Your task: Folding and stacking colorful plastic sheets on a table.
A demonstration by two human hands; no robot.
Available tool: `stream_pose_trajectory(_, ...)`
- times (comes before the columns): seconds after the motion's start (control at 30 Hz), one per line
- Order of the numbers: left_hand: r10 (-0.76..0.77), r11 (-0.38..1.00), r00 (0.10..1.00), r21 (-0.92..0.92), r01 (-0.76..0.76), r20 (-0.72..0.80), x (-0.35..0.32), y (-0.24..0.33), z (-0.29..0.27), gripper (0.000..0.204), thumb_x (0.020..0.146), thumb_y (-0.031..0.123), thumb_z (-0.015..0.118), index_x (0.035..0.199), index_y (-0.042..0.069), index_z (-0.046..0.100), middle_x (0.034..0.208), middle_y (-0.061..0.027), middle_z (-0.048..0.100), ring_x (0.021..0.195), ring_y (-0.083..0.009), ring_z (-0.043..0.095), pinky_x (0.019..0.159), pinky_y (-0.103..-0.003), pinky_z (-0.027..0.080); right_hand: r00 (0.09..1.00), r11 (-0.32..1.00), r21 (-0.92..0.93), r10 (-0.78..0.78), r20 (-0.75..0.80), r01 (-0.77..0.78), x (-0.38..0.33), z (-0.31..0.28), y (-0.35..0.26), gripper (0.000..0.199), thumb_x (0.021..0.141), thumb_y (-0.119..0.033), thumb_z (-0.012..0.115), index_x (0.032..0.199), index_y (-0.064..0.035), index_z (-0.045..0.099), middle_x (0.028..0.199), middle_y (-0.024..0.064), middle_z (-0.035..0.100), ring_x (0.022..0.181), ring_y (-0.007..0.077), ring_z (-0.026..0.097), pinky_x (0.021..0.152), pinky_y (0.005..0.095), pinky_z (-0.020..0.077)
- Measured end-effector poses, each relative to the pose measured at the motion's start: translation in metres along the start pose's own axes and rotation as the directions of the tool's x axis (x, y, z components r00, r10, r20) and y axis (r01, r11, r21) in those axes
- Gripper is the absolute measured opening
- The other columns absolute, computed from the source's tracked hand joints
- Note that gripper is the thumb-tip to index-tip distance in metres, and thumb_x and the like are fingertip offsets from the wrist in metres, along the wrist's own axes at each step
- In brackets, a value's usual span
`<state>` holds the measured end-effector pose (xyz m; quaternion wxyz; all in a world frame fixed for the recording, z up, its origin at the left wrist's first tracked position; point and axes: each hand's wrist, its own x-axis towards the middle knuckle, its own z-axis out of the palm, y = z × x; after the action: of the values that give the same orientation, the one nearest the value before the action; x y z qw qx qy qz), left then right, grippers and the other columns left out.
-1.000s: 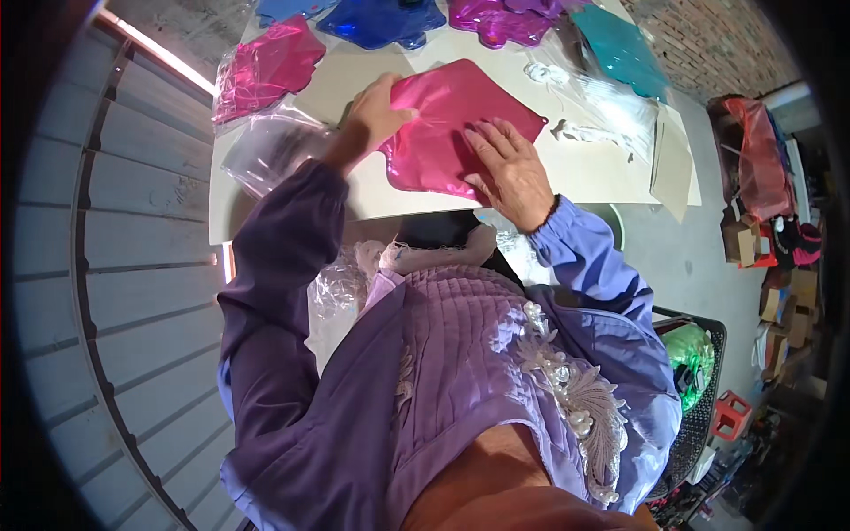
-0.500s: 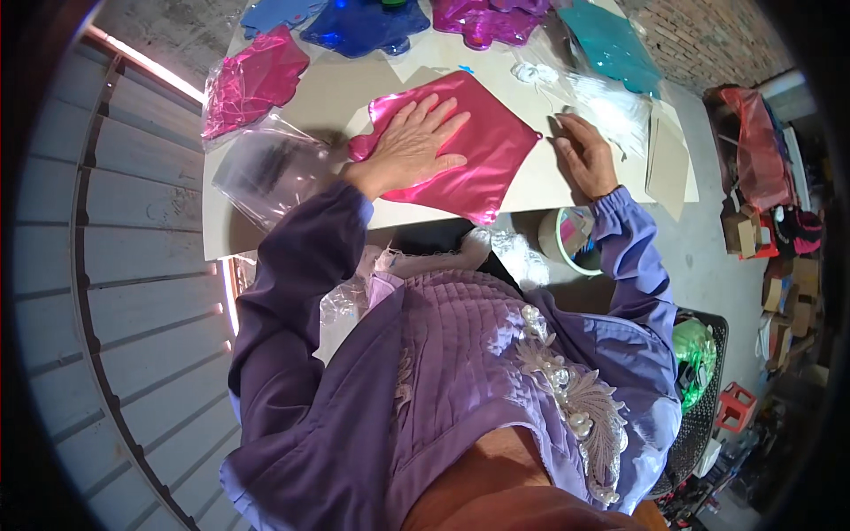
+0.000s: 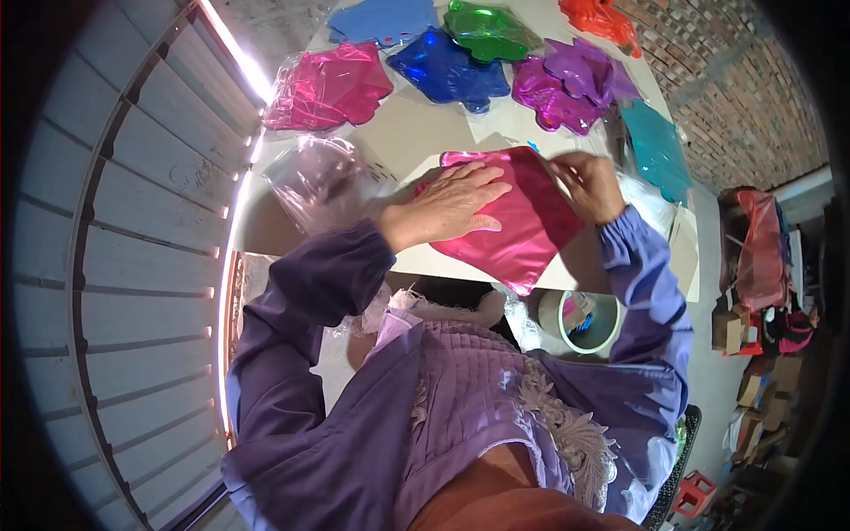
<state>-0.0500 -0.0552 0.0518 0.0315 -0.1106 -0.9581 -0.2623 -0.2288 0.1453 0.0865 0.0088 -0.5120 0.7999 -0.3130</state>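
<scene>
A flat, shiny pink foil balloon (image 3: 531,208) lies on the pale table in front of me, its scalloped end to the left and a pointed corner hanging just over the front edge. My left hand (image 3: 456,203) rests flat on its left part, fingers stretched out. At its upper right edge is my right hand (image 3: 595,188), slightly blurred, with thumb and fingers drawn together in a pinch. Whatever sits between those fingertips is too small and smeared to make out. Beside the left wrist lies a clear plastic bag (image 3: 319,181).
Bagged flat foil pieces line the table's far side: pink (image 3: 335,84), blue (image 3: 452,71), green (image 3: 487,31), purple (image 3: 567,88) and teal (image 3: 657,150). White strands (image 3: 645,202) lie right of my right hand. Below the table edge stands a pale bucket (image 3: 604,332).
My view has shifted, so the table sits lower in the picture. My right hand has come from the table beside the balloon to its edge, fingers closing. The left hand stays flat on it.
</scene>
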Motion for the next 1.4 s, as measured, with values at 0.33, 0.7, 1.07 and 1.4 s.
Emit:
stream_pose_trajectory(0.33, -0.051, 0.997, 0.998, 0.06, 0.053, -0.034, -0.033, -0.072, -0.069, 0.051, 0.086, 0.034, 0.063, 0.126, 0.002, 0.056, 0.141, -0.0186, 0.044, 0.13, -0.0337, 0.041, 0.108, -0.042, 0.033, 0.922, 0.911, -0.147, -0.375, 0.095, 0.385, 0.236, 0.092, -0.013, 0.015, 0.08, -0.013, 0.067, 0.091, -0.0046, 0.071, 0.077, 0.0166, 0.067, 0.069, 0.0355, 0.064, 0.064, 0.0406, 0.0504)
stream_pose_trajectory(0.7, 0.035, 0.991, 0.973, -0.118, -0.064, -0.23, -0.066, -0.101, -0.096, 0.039, 0.08, 0.017, 0.068, 0.113, -0.004, 0.061, 0.123, -0.0214, 0.058, 0.114, -0.0377, 0.055, 0.097, -0.041, 0.045, 0.888, 0.792, -0.47, -0.459, -0.036, 0.39, 0.354, 0.211, 0.004, 0.014, 0.074, -0.015, 0.069, 0.087, -0.016, 0.074, 0.086, 0.0089, 0.071, 0.092, 0.027, 0.063, 0.085, 0.0441, 0.0481)
stream_pose_trajectory(1.07, -0.191, 0.957, 0.918, -0.275, 0.095, -0.346, -0.031, -0.162, -0.118, 0.036, 0.084, 0.019, 0.066, 0.11, -0.005, 0.063, 0.12, -0.0218, 0.061, 0.111, -0.0367, 0.058, 0.095, -0.04, 0.046, 0.934, 0.949, -0.201, -0.285, -0.215, 0.244, 0.371, 0.202, 0.019, 0.007, 0.076, -0.016, 0.073, 0.08, -0.0109, 0.075, 0.07, 0.0088, 0.068, 0.065, 0.0257, 0.065, 0.062, 0.0346, 0.0508)
stream_pose_trajectory(1.4, -0.086, 0.96, 0.919, 0.214, 0.179, -0.384, 0.072, -0.234, -0.143, 0.046, 0.087, 0.026, 0.063, 0.123, -0.002, 0.056, 0.124, -0.0238, 0.056, 0.117, -0.0352, 0.054, 0.098, -0.042, 0.043, 0.977, 0.957, 0.283, 0.113, -0.179, -0.059, 0.388, 0.202, 0.037, 0.016, 0.078, -0.016, 0.076, 0.079, -0.0003, 0.072, 0.069, 0.005, 0.069, 0.064, 0.007, 0.06, 0.057, 0.028, 0.0472)
